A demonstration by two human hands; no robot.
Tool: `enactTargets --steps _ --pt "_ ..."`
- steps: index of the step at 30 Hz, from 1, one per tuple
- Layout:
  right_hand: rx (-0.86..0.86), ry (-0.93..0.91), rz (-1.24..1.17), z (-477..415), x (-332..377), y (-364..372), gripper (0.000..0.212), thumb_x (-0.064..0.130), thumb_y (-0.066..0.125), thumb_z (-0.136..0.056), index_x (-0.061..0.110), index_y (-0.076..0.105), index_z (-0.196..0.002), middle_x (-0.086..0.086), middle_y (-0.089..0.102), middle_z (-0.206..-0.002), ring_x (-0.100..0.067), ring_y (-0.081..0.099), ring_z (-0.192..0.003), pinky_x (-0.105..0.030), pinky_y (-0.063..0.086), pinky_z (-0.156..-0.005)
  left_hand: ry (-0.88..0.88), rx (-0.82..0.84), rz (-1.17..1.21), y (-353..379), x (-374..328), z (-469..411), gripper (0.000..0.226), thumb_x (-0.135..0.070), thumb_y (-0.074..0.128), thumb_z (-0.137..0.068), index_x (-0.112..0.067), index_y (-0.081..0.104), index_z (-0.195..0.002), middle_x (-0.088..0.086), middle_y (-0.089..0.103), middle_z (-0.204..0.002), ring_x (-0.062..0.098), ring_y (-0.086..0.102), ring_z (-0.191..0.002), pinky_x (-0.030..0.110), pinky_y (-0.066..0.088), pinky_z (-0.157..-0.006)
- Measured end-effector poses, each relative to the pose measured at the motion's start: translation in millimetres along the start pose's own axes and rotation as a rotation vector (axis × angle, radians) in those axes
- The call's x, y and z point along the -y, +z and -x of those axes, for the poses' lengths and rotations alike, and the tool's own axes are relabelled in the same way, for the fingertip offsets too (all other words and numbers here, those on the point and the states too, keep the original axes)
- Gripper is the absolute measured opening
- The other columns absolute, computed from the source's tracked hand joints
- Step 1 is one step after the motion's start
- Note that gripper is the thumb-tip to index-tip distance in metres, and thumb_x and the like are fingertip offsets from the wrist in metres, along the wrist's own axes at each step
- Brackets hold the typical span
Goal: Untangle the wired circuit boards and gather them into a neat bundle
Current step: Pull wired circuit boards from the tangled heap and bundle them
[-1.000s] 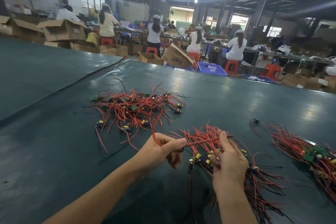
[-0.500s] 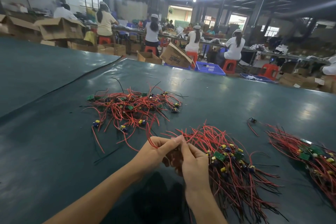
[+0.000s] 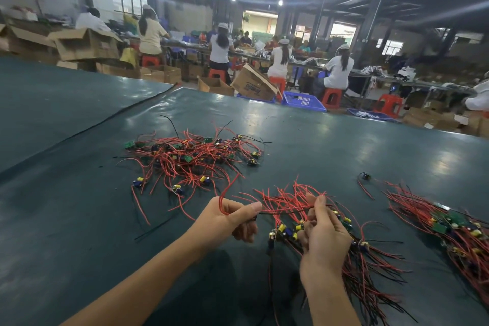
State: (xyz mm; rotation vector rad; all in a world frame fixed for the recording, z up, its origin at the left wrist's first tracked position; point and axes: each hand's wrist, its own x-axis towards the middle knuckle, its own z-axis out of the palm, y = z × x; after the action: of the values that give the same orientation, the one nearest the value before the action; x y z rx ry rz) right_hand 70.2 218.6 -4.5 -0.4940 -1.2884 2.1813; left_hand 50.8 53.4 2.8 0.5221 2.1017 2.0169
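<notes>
A tangled pile of small green circuit boards with red and black wires [image 3: 190, 159] lies on the dark green table, ahead and to the left. My left hand [image 3: 227, 219] pinches a red and black wire pair near its looped end. My right hand [image 3: 322, 235] grips the far part of that same wire pair, which stretches taut between the two hands. Under and behind my right hand lies a gathered bundle of wired boards [image 3: 352, 254], its wires fanning toward me and to the right.
A second gathered bundle [image 3: 455, 230] lies at the right edge of the table [image 3: 79, 219], with a single loose wired part [image 3: 364, 180] beside it. Beyond the table's far edge stand cardboard boxes [image 3: 87, 45], blue crates [image 3: 303, 100] and several seated workers.
My hands have drawn apart from where they met half a second ago. The right hand has slid right along the wire pair, pulling it straight over the near bundle.
</notes>
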Motion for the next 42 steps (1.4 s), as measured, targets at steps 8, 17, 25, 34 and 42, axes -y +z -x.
enactTargets --steps 8,17,25,34,42 --pt "0.027 -0.067 -0.017 5 3 3 0.043 0.025 0.059 -0.098 0.018 0.067 -0.056 0.009 0.054 -0.055 -0.006 0.024 -0.04 -0.016 0.024 -0.036 0.002 -0.194 0.086 -2 5 -5 0.037 -0.055 0.064 -0.074 -0.02 0.076 -0.079 0.005 0.076 -0.085 0.011 0.064 -0.062 0.018 0.047 -0.052" --pt "0.145 -0.07 -0.116 10 4 5 0.049 0.042 0.046 -0.1 0.013 0.076 -0.074 0.003 0.048 -0.056 -0.006 0.029 -0.038 -0.017 0.023 -0.037 -0.097 -0.28 0.488 -6 1 -10 0.035 -0.049 0.07 -0.067 -0.016 0.07 -0.078 0.005 0.072 -0.081 0.012 0.061 -0.054 0.02 0.044 -0.044" --pt "0.338 0.015 0.134 13 -10 8 0.054 0.058 0.051 -0.079 0.011 0.078 -0.079 0.006 0.051 -0.056 -0.006 0.034 -0.04 -0.016 0.028 -0.037 -0.33 0.054 0.616 -10 1 -9 0.037 -0.058 0.064 -0.07 -0.024 0.058 -0.06 -0.005 0.048 -0.063 0.012 0.051 -0.06 0.025 0.041 -0.059" --pt "0.438 0.032 0.309 28 -22 18 0.021 0.032 0.069 -0.084 0.018 0.08 -0.072 -0.011 0.075 -0.078 -0.032 0.07 -0.083 -0.047 0.055 -0.09 -0.363 0.239 0.405 -4 10 -4 0.041 -0.062 0.073 -0.069 -0.021 0.069 -0.067 -0.003 0.057 -0.058 0.011 0.055 -0.056 0.022 0.047 -0.055" --pt "0.31 0.008 0.238 31 -16 20 0.024 0.025 0.065 -0.091 0.023 0.078 -0.071 -0.002 0.063 -0.059 -0.018 0.054 -0.057 -0.027 0.046 -0.055 -0.377 0.136 0.353 0 17 -6 0.028 -0.035 0.066 -0.08 -0.02 0.068 -0.057 -0.001 0.061 -0.059 0.012 0.058 -0.055 0.022 0.047 -0.056"
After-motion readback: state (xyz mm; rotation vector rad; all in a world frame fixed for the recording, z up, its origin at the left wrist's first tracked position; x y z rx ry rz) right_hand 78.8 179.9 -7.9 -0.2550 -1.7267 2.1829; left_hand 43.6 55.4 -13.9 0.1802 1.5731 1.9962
